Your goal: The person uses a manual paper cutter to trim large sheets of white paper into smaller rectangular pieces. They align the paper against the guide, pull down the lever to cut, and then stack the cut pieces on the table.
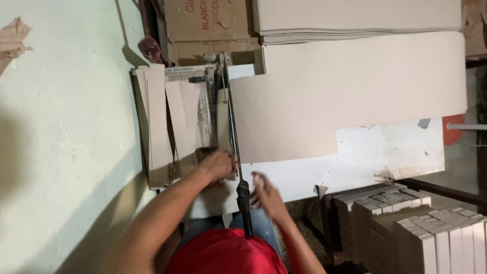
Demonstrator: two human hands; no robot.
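Observation:
A paper cutter (203, 101) sits on a white table (385, 152), its long blade arm (231, 116) lowered and ending in a black handle (244, 195). A large beige cardboard sheet (345, 96) lies to the right of the blade. My left hand (218, 165) rests on the cutter's near end, fingers curled over a cardboard strip at the blade. My right hand (266, 195) is blurred, fingers spread, just right of the handle and holding nothing.
Cut beige strips (157, 122) are piled on the cutter's left side, against a pale green wall (66, 152). Stacks of cut cardboard (431, 233) stand at the lower right. A brown box (203, 20) and stacked sheets (355, 20) lie at the far end.

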